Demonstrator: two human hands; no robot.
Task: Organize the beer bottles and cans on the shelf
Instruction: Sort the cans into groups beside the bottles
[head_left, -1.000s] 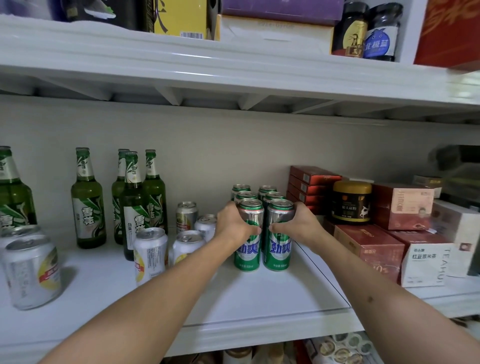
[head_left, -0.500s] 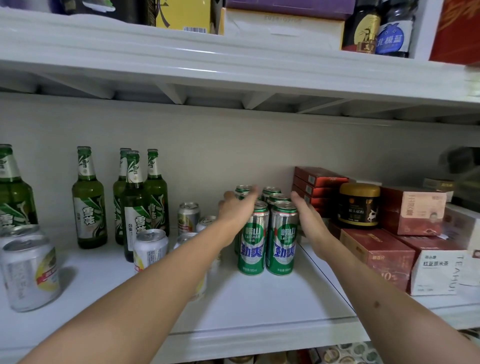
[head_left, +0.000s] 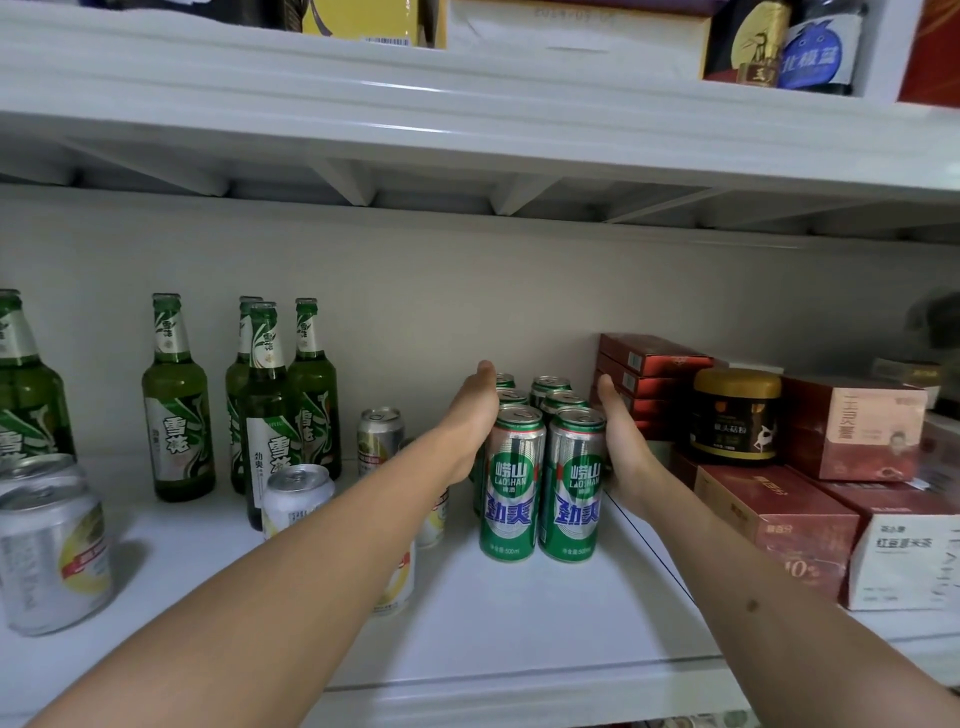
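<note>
Your left hand and right hand, fingers straight, press flat on either side of the green cans, which stand in two rows just left of the red boxes.

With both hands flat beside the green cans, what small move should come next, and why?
Probably press both palms inward and slide the block straight back. The left hand and right hand flank the two rows of tall green-and-silver beer cans with straight fingers, and the back cans look slightly offset from the front pair.
</note>
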